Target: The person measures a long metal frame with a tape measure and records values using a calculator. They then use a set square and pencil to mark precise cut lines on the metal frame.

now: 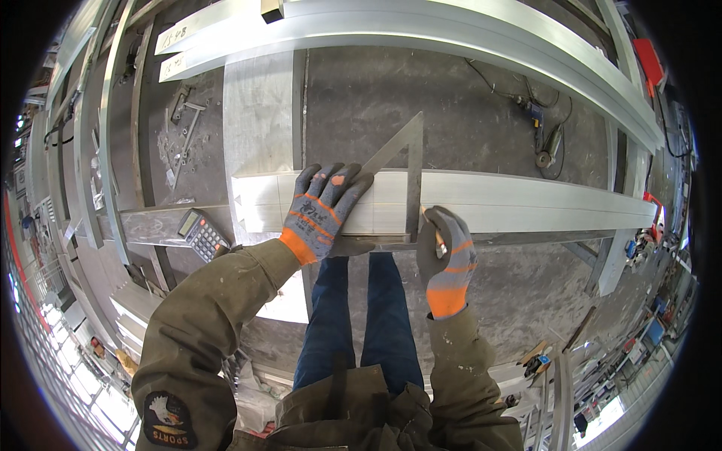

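Observation:
A long pale metal profile (511, 200) lies crosswise in front of me, with thin lines along its face. On it rests a metal triangle square (414, 180), its upright arm crossing the profile and its point reaching beyond the far edge. My left hand (325, 204), in a grey and orange glove, is closed over the profile and the square's left corner, which it hides. Gloved the same way, my right hand (449, 252) pinches a pencil (441, 239). The pencil's upper end shows close to the right edge of the square's upright arm; its exact contact is too small to tell.
A calculator (203, 234) sits left of the profile on a support beam. More long metal profiles (421, 26) span the far side. An angle grinder (551, 146) and a drill (535, 114) with cords lie on the floor, and loose metal pieces (184, 135) at left.

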The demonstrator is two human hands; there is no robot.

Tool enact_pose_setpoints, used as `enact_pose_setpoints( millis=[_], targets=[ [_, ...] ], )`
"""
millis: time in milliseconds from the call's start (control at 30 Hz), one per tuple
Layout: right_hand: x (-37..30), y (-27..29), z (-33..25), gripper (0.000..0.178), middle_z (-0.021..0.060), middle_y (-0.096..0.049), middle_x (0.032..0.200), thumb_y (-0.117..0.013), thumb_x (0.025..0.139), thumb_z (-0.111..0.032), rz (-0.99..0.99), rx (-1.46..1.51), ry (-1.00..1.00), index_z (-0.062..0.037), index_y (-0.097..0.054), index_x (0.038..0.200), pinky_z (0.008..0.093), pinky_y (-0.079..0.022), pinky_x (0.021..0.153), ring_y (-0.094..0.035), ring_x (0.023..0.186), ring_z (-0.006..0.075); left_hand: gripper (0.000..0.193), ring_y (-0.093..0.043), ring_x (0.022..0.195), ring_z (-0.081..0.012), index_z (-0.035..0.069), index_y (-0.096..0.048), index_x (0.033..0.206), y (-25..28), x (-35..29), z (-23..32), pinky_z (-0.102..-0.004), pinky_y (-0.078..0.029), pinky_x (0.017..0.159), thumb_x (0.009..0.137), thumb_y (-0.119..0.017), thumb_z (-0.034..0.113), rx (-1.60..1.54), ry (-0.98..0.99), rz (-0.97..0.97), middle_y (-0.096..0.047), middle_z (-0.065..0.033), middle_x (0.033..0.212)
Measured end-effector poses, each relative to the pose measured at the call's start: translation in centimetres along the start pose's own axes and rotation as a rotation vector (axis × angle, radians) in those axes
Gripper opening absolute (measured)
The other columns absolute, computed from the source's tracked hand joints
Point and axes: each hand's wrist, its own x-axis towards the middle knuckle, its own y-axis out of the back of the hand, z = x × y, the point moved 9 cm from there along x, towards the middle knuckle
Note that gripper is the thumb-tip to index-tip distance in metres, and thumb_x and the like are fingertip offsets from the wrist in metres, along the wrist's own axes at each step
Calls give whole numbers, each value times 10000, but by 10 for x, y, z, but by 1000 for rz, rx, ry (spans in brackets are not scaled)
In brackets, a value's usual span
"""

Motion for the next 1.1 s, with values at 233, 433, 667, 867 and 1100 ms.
enact_pose_setpoints(
  millis=[233,433,667,867,1100],
  targets=[
    [-42,11,-1,263,176,-732,1120,-759,885,23,-129,-33,39,-6,-717,1143,454,-581,882,-691,1083,396,1121,-413,1420,-402,72,-525,1516,-6,-2,-2,-605,-278,1207,653,-863,702,64,-11,-12,-445,-189,1530],
    [-74,24,4,209,174,-742,1065,-712,931,-23,-211,13,-145,-5,-715,1139,433,-576,824,-709,973,370,1145,-408,1424,-400,84,-499,1543,0,0,0,-605,-280,1204,642,-874,683,-32,21,-23,-439,-189,1534],
    [-91,47,38,175,125,-763,950,-663,1039,-150,50,180,-535,-17,-719,1139,335,-566,782,-745,904,212,1133,-410,1433,-394,110,-469,1579,7,3,4,-603,-265,1214,697,-817,730,-43,12,-23,-437,-179,1554],
    [-92,57,58,198,85,-749,882,-600,1075,-153,117,266,-659,-1,-726,1090,303,-553,744,-716,829,173,1092,-406,1449,-412,80,-473,1572,-7,15,21,-661,-225,1250,749,-785,726,54,-45,-35,-430,-207,1537],
    [-65,81,68,228,64,-739,858,-556,1096,-152,229,242,-637,-15,-739,1099,276,-529,702,-686,802,135,933,-332,1500,-440,107,-394,1631,-23,40,49,-662,-180,1272,862,-754,492,-35,-39,-98,-372,-250,1571]
  ],
)
